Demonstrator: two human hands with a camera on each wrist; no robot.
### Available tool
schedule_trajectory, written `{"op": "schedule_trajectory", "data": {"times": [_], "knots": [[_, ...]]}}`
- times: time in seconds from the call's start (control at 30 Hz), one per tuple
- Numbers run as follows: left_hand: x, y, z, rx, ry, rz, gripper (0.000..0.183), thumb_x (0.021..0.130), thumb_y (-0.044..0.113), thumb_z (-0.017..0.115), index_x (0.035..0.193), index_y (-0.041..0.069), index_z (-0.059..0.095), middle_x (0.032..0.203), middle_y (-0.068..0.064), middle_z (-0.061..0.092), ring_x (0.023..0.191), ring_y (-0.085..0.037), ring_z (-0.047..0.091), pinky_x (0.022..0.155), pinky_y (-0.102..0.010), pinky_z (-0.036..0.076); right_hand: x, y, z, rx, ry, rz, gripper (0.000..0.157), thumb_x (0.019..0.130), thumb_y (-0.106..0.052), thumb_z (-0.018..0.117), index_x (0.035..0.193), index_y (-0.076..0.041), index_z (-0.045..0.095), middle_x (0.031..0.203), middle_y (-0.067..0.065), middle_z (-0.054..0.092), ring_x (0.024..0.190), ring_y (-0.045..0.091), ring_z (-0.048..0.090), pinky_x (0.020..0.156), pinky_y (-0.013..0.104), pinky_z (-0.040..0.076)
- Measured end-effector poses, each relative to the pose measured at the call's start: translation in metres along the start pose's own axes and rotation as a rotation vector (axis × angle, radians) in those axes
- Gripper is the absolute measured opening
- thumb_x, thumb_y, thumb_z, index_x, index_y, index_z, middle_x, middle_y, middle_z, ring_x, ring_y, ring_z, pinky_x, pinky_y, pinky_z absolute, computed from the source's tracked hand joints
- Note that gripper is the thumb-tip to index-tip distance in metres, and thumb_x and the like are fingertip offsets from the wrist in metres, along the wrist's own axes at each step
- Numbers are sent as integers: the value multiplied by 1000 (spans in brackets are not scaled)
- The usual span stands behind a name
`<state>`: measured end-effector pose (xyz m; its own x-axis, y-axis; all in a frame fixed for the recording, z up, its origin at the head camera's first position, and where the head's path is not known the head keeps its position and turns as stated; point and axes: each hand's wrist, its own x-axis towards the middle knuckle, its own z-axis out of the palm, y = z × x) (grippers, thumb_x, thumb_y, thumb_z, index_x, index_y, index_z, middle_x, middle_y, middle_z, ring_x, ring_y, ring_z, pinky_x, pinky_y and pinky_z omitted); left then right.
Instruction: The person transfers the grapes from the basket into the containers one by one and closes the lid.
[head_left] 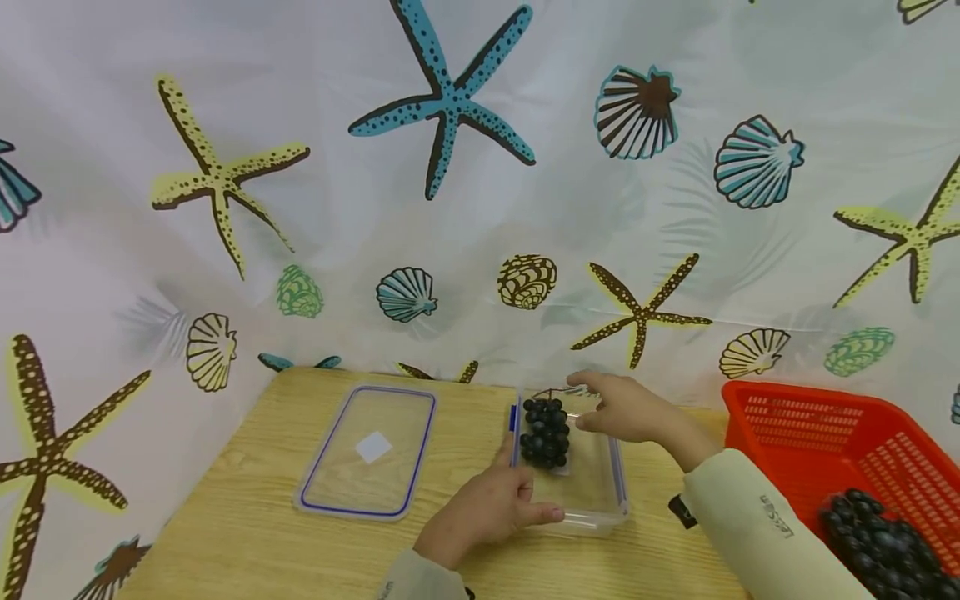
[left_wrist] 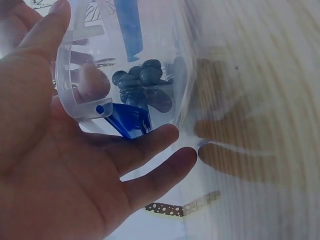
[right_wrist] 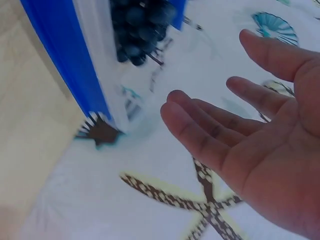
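Observation:
A clear plastic box [head_left: 621, 487] with blue side latches stands on the table, and a bunch of black grapes [head_left: 546, 432] lies in its far left part, thin stem toward the back. My left hand [head_left: 487, 504] rests around the near left corner, thumb across the near rim and straight fingers along the outer left wall; the left wrist view shows them below a blue latch [left_wrist: 127, 120]. Over the far right part of the box hovers my right hand [head_left: 630, 408], fingers spread with nothing in them. In the right wrist view the grapes [right_wrist: 140, 30] hang apart from its fingertips.
To the left a clear lid [head_left: 360, 475] with a blue seal lies flat on the wooden table [head_left: 247, 500]. A red perforated basket [head_left: 810, 408] stands at the right, more black grapes [head_left: 881, 542] inside. Behind the table hangs a patterned cloth [head_left: 465, 225].

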<state>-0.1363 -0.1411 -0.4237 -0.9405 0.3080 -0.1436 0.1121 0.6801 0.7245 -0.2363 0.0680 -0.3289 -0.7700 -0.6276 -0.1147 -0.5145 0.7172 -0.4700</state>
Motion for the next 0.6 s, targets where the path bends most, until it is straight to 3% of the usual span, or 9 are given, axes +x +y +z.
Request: {"op": "schedule_trajectory", "data": {"times": [0.13,0.27,0.33,0.4,0.5,0.6], "knots": [[2,0,0,11,1,-23,44,89,58,71,83,16,58,165,-24,3,62,-21,56,59,-36,46,-18,-1,-19,18,14,-23,59,98,-19,69,150,-2,44,147,23,48,118,41,60,94,54,50],[3,-1,1,51,11,-40,52,89,61,68,119,19,62,166,-22,6,101,-36,66,81,-49,52,-39,3,-35,8,26,-25,56,99,-20,68,148,-3,47,144,25,50,119,43,59,93,55,51],[2,-2,2,63,18,-35,68,89,62,67,142,22,53,166,-22,5,117,-45,59,92,-58,48,-50,9,-41,4,33,-23,55,99,-21,68,147,-4,48,145,24,50,120,44,59,91,56,52],[1,-2,3,66,31,-29,82,89,63,66,157,26,37,166,-22,2,123,-51,54,97,-63,44,-61,18,-47,3,49,-20,54,98,-21,69,146,-4,49,145,24,50,119,44,59,90,55,52],[0,-2,3,73,51,-21,97,89,64,66,164,28,17,166,-22,-3,124,-56,50,97,-67,41,-78,34,-55,14,72,8,53,99,-22,68,145,-4,50,145,23,50,119,44,59,89,55,53],[0,-2,3,82,70,-13,106,88,65,67,165,25,7,167,-20,-5,126,-57,47,99,-69,39,-93,56,-63,-26,100,73,53,99,-25,68,144,-2,51,141,25,52,116,43,60,87,56,53]]}}
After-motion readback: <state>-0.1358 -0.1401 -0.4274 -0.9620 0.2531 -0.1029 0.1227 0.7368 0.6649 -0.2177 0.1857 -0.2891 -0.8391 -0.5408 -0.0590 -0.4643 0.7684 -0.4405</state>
